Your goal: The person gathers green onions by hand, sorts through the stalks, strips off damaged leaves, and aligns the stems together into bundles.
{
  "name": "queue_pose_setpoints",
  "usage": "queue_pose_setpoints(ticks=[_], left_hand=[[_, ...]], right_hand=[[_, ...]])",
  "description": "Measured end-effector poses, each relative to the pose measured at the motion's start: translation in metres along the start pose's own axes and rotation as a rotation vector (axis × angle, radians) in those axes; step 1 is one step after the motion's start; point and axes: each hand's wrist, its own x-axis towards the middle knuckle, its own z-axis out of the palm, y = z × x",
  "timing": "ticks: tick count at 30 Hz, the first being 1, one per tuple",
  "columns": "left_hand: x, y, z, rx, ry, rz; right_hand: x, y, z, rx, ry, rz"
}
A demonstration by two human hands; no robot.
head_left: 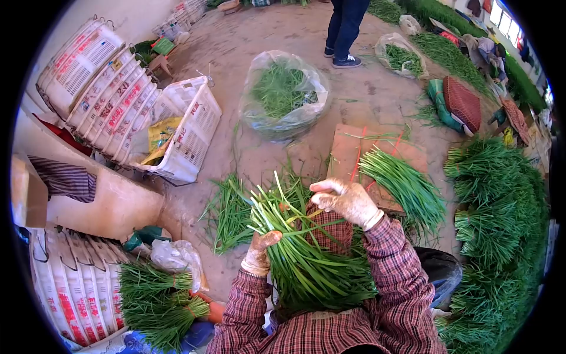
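Observation:
My left hand [259,252], in a soiled thin glove, is wrapped round a loose bunch of long green stalks [312,259] near their pale ends. The leafy part hangs down over my lap. To the right, my right hand [348,202] is raised above the bunch with its fingers bent together; a yellowish leaf runs close below it, and whether the fingers pinch it is too small to tell. Beyond that hand, another bunch [404,186] lies on a reddish-brown board [348,147] with red strings across it. Loose greens [230,215] lie on the floor at the left.
A clear bag of greens [283,94] stands ahead. White crates [191,130] are stacked at the left. Tied bunches lie at lower left [156,301] and in a long pile at right [501,236]. A person's legs [345,29] stand at the back.

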Motion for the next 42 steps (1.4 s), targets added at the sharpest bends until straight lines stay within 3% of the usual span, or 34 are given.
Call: queue_pose_setpoints(ticks=[2, 4, 6, 8, 10, 18, 20, 22, 23, 24, 26, 29, 34, 38, 40, 41, 42], left_hand=[[0.008, -0.011, -0.022, 0.047, -0.068, -0.020], [0.001, 0.004, 0.006, 0.058, -0.059, 0.023], [-0.001, 0.003, 0.009, 0.144, -0.016, 0.060], [-0.001, 0.002, 0.022, 0.105, 0.021, 0.072], [-0.011, 0.013, 0.057, 0.060, 0.176, 0.140], [-0.001, 0.007, 0.121, 0.069, 0.149, 0.258], [0.011, 0.001, 0.123, 0.266, 0.016, 0.326], [0.025, -0.002, 0.139, 0.560, -0.114, 0.510], [0.032, -0.005, 0.158, 0.301, -0.068, 0.343], [0.038, -0.007, 0.167, 0.355, -0.036, 0.311], [0.045, -0.025, 0.193, 0.127, -0.079, 0.300], [0.076, -0.063, 0.193, 0.019, -0.232, 0.128], [0.105, -0.157, 0.178, -0.022, -0.330, -0.176], [0.090, -0.269, 0.134, 0.073, -0.126, -0.512], [0.066, -0.314, 0.108, 0.071, -0.027, -0.654], [0.054, -0.329, 0.101, 0.139, 0.070, -0.739], [0.050, -0.336, 0.099, 0.211, 0.167, -0.819]], right_hand=[[-0.007, -0.020, 0.008, -0.123, -0.089, -0.022], [-0.013, -0.023, 0.017, -0.127, -0.248, 0.036], [-0.016, -0.017, 0.033, -0.347, -0.329, -0.035], [-0.025, 0.004, 0.054, -0.133, -0.279, -0.119], [-0.035, 0.026, 0.068, 0.123, -0.226, -0.068], [-0.071, 0.035, 0.065, 0.132, -0.044, -0.141], [-0.075, 0.022, 0.039, -0.071, 0.064, -0.145], [-0.086, 0.006, 0.014, 0.080, 0.144, -0.146], [-0.090, 0.006, 0.002, 0.093, 0.169, -0.136], [-0.094, 0.007, -0.009, 0.107, 0.195, -0.125], [-0.107, -0.002, -0.027, -0.008, 0.281, -0.048], [-0.113, 0.038, -0.049, 0.043, 0.416, -0.095], [-0.140, 0.118, -0.074, 0.142, 0.465, 0.087], [-0.184, 0.221, -0.070, -0.016, 0.439, 0.487], [-0.210, 0.257, -0.061, 0.170, 0.364, 0.570], [-0.220, 0.290, -0.052, 0.023, 0.339, 0.784], [-0.222, 0.292, -0.051, 0.053, 0.252, 0.851]])
